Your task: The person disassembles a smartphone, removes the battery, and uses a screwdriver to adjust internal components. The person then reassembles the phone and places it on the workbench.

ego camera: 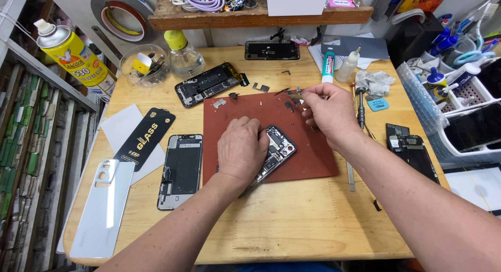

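An opened dark smartphone body with a shiny metal frame [276,149] was seen lying tilted on the rust-red rectangular work mat [313,157], approx. at the mat's centre-front, its insides exposed: small black and silver parts, a camera cut-out near the upper corner. It was pressed down by the left hand [241,149], whose fingers were curled together over the phone's left half, so much of the body was hidden. The right hand [329,113] was held above the mat's upper right part, thumb and forefinger pinched shut on a very small part, too tiny to be identified. Tiny screws and little metal brackets [219,102] were scattered on the mat's upper edge. The mat was set on a light wooden table [292,225]. To the left of the mat a second stripped phone housing, grey w/ a black inner panel [180,170], was laid flat; further left, a black glossy packet [145,138] and a pale silver back cover [103,207]. A third opened phone [209,84] was placed behind the mat, well apart from both hands.
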